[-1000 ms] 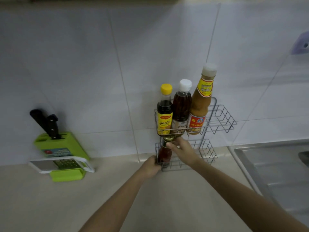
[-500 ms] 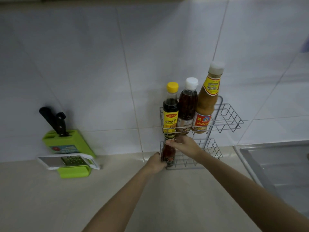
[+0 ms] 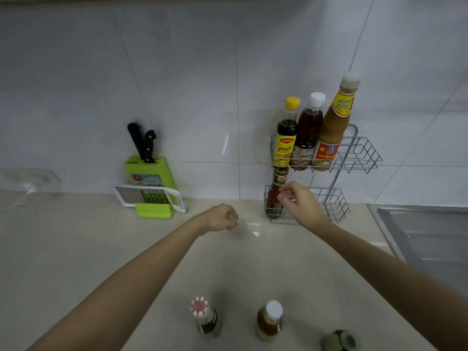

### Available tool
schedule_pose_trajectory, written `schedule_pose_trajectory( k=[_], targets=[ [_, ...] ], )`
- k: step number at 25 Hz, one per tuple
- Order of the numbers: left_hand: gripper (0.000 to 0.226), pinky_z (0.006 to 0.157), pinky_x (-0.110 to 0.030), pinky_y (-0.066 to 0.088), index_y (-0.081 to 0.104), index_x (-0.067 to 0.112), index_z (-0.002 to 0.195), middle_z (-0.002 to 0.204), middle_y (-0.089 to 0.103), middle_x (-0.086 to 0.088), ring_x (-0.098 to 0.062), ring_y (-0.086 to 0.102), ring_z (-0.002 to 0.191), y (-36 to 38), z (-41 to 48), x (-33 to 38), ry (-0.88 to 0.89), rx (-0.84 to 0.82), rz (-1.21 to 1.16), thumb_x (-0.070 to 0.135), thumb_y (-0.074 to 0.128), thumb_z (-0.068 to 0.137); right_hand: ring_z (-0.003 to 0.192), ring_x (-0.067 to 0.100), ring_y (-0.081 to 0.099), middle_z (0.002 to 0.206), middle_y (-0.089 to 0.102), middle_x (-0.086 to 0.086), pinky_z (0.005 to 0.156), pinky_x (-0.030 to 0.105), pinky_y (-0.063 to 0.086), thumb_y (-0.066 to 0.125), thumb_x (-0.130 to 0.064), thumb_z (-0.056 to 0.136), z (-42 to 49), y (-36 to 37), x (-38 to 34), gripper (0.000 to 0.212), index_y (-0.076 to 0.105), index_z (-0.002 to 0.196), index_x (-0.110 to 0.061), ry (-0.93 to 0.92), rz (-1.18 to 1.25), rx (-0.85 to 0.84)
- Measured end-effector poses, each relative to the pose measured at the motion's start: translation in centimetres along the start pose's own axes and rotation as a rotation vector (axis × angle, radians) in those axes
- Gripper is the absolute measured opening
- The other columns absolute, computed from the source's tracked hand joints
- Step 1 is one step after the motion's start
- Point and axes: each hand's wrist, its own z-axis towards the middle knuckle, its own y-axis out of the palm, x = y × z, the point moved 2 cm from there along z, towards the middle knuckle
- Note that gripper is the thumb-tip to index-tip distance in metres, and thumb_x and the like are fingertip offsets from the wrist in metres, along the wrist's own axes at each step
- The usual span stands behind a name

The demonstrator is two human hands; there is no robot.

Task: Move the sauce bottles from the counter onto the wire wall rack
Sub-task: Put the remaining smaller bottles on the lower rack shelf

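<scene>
A two-tier wire rack (image 3: 359,153) hangs on the tiled wall. Its upper basket holds a yellow-capped dark bottle (image 3: 286,138), a white-capped brown bottle (image 3: 307,133) and a tall orange sauce bottle (image 3: 334,122). A small red sauce bottle (image 3: 276,196) stands at the left of the lower basket. My right hand (image 3: 300,202) hovers just right of it, fingers loosely curled, holding nothing. My left hand (image 3: 222,217) is over the counter, left of the rack, loosely closed and empty. Three bottles stand near the counter's front: a red-white capped one (image 3: 206,316), a white-capped one (image 3: 269,320) and a green-topped one (image 3: 339,340).
A green knife block (image 3: 149,171) with two black-handled knives and a white grater (image 3: 152,197) stand against the wall at the left. A steel sink (image 3: 425,239) lies at the right. A clear holder (image 3: 30,178) sits at the far left.
Both hands have let go of the small red bottle and drawn back from the lower basket; the left hand moved left. The view tilted down, revealing three bottles on the counter.
</scene>
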Motion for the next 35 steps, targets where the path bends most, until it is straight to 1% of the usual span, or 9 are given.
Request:
schedule_pose_trajectory(
  k=[3,6,10,13,18,25,28,32,35],
  targets=[
    [0.030,0.052,-0.005,0.047,0.058,-0.010,0.116,0.114,0.067,-0.029,-0.020,0.062,0.075,-0.6,-4.7,-2.1,0.029,0.003,0.069,-0.009,0.049,0.088,0.076,0.012,0.066,0.085,0.069,-0.002,0.073,0.036,0.057,0.058,-0.023,0.090,-3.5,1.0,-5.1,0.011,0.063,0.098,-0.016,-0.205,-0.141,-0.285],
    [0.034,0.050,-0.005,0.045,0.061,-0.004,0.115,0.121,0.064,-0.023,-0.015,0.058,0.084,0.5,-8.6,-5.9,-0.024,-0.112,0.261,-0.010,0.054,0.082,0.070,0.011,0.061,0.078,0.068,-0.004,0.067,0.034,0.052,0.056,-0.034,0.090,-8.1,4.2,-9.3,0.019,0.065,0.094,-0.018,-0.461,-0.332,-0.481],
    [0.067,0.084,-0.022,0.047,0.048,0.014,0.127,0.124,0.060,-0.003,-0.009,0.055,0.103,5.0,-14.0,-9.8,-0.104,-0.482,0.169,0.010,0.078,0.067,0.074,0.014,0.055,0.085,0.065,-0.004,0.066,0.034,0.047,0.053,-0.064,0.082,-13.6,9.1,-11.9,0.048,0.059,0.101,-0.020,-0.552,-0.496,-0.670],
    [0.039,0.081,-0.021,0.048,0.059,0.027,0.097,0.087,0.062,0.016,0.001,0.056,0.084,8.2,-16.5,-10.1,0.087,-0.262,-0.175,0.009,0.080,0.071,0.082,0.027,0.059,0.095,0.063,0.007,0.068,0.037,0.045,0.061,-0.058,0.079,-15.8,11.2,-11.7,0.049,0.058,0.100,-0.013,-0.565,-0.569,-0.628],
    [0.039,0.096,-0.045,0.049,0.066,0.021,0.107,0.099,0.067,0.004,-0.009,0.061,0.094,10.9,-16.9,-10.9,0.209,0.045,-0.383,0.029,0.082,0.072,0.100,0.028,0.060,0.110,0.065,0.008,0.079,0.037,0.048,0.055,-0.046,0.088,-15.5,10.2,-11.2,0.041,0.061,0.113,-0.014,-0.543,-0.551,-0.562],
    [0.029,0.088,-0.033,0.053,0.063,0.021,0.110,0.104,0.071,0.001,-0.014,0.068,0.096,6.2,-14.5,-1.7,0.371,0.187,-0.384,0.023,0.073,0.082,0.083,0.017,0.064,0.105,0.071,0.009,0.075,0.032,0.049,0.054,-0.034,0.094,-8.8,1.2,-13.8,0.031,0.060,0.115,-0.012,-0.473,-0.477,-0.471],
    [0.033,0.093,-0.033,0.052,0.061,0.023,0.118,0.110,0.070,0.005,-0.014,0.065,0.101,3.0,-13.7,3.8,0.496,0.177,-0.368,0.028,0.069,0.086,0.087,0.019,0.065,0.103,0.069,0.007,0.076,0.032,0.050,0.051,-0.031,0.096,-6.4,-4.7,-16.9,0.029,0.056,0.116,-0.011,-0.521,-0.513,-0.475],
    [0.040,0.099,-0.028,0.049,0.056,0.024,0.129,0.124,0.067,0.003,-0.014,0.063,0.115,-0.1,-13.1,9.9,0.619,0.047,-0.328,0.026,0.065,0.090,0.071,-0.004,0.056,0.085,0.058,-0.010,0.064,0.010,0.039,0.050,-0.029,0.097,-4.7,-11.3,-19.8,0.027,0.055,0.115,-0.010,-0.601,-0.652,-0.469],
    [0.043,0.099,-0.025,0.050,0.054,0.015,0.132,0.128,0.065,-0.002,-0.013,0.062,0.116,-0.9,-12.4,12.6,0.648,0.007,-0.347,0.022,0.063,0.091,0.073,0.009,0.048,0.085,0.051,-0.006,0.062,0.018,0.032,0.046,-0.037,0.098,-3.9,-13.8,-20.2,0.028,0.056,0.105,-0.011,-0.638,-0.805,-0.375]
  ],
)
